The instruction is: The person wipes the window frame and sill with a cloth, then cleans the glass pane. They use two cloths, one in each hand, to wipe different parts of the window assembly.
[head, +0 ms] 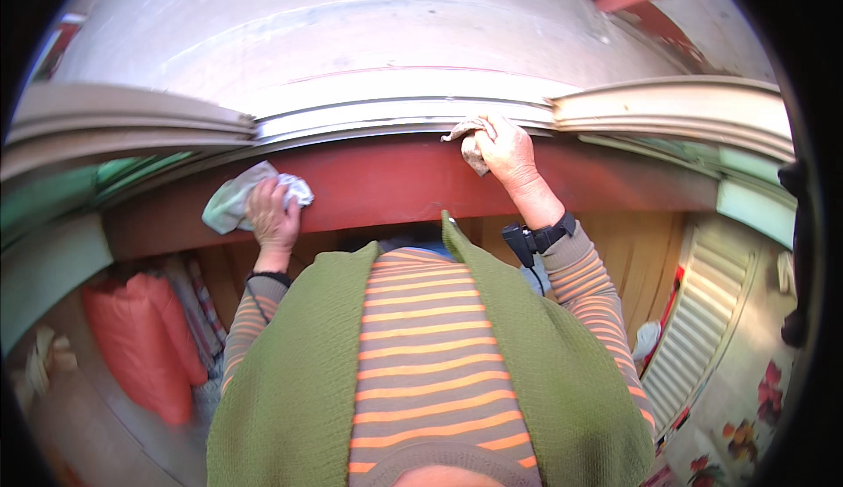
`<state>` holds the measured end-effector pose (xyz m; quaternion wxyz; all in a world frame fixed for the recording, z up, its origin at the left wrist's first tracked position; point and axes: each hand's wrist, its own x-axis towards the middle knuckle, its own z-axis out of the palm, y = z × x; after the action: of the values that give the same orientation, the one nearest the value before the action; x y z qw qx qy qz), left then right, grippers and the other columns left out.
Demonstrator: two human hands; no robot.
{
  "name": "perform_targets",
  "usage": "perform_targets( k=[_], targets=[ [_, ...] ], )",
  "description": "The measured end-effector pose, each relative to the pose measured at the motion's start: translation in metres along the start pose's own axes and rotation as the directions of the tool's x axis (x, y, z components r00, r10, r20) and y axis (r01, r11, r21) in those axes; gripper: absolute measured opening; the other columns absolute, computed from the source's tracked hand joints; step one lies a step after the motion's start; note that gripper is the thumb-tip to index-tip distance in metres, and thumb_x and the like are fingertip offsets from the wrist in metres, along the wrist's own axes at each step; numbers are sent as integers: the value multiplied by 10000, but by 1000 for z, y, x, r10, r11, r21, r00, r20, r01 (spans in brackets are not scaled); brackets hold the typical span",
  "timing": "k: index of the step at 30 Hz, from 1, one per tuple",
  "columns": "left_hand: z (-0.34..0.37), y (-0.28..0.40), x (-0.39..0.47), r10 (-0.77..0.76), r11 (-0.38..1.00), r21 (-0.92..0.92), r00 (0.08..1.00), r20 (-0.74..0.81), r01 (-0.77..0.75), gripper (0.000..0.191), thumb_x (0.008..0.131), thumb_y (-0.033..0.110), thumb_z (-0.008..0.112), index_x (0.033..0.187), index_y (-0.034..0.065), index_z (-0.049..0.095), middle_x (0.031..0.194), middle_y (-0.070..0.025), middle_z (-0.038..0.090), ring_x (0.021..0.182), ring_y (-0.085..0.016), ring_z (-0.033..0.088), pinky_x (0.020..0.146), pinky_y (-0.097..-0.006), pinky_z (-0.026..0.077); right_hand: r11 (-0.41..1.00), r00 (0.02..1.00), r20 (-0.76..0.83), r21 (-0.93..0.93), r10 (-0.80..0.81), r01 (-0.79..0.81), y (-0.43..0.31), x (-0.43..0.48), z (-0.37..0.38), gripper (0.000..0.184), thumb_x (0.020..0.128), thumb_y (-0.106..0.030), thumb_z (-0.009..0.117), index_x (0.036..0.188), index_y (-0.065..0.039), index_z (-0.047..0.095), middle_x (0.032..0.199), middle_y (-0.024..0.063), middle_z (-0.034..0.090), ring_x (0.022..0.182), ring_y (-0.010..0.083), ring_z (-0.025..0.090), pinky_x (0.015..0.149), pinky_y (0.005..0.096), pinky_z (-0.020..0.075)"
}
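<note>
My left hand [271,218] presses a pale, whitish-green cloth [227,202] against the left part of a dark red windowsill [382,181]. Bunched in my right hand [507,151] is a dirty grey-brown rag [473,148]. That rag lies at the sill's back edge, beside the metal sliding track [395,113] of the window. Its lower end hangs over the red surface. Part of each cloth is hidden under the fingers.
Window sash frames stand at the left [132,115] and right [672,108] of the opening. Outside lies a pale concrete surface [395,32]. Below the sill are a coral-coloured garment [141,342] at left and a white ribbed radiator [701,309] at right.
</note>
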<state>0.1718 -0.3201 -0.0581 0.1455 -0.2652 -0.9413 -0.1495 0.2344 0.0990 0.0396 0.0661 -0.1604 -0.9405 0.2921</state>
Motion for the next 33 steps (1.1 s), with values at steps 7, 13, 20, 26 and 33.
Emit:
perform_targets(
  k=[7,13,20,26,33],
  targets=[
    [-6,2,1,4,999,-32,1000,8,-4,334,795,272,663,1093,147,579,1232,-49,539,1229,-248,471,1064,-439,292,740,769,163,-208,-619,640,-69,28,88,260,771,-220,664,1027,-189,641,855,54,617,665,269,620,563,377,514],
    [-5,1,1,-15,1000,-25,1000,-7,15,344,778,267,676,1083,149,569,1236,-52,534,1231,-244,471,1060,-447,298,708,717,-47,-218,-695,672,-66,22,87,241,784,-222,639,1022,-201,665,822,46,664,677,244,650,555,368,513],
    [-7,2,2,-24,996,-86,1000,-19,22,333,777,263,685,1073,150,582,1224,-45,544,1229,-237,471,1057,-433,304,873,873,-21,-44,-487,486,-118,33,90,194,804,-294,696,896,-129,656,820,127,659,677,295,660,564,387,526],
    [-9,4,3,-36,995,-97,999,-20,33,307,778,257,682,1051,144,598,1218,-45,554,1225,-240,476,1050,-433,310,788,783,149,-37,-604,615,-192,51,153,252,827,-388,635,865,-139,642,664,97,622,585,270,644,469,410,505],
    [-11,3,5,-29,993,-120,998,-54,22,316,770,258,684,1054,147,602,1211,-43,560,1215,-241,486,1046,-430,317,511,539,254,-172,-803,842,-208,43,200,71,764,-153,566,780,-107,619,833,82,563,713,264,609,590,435,505]
  ],
)
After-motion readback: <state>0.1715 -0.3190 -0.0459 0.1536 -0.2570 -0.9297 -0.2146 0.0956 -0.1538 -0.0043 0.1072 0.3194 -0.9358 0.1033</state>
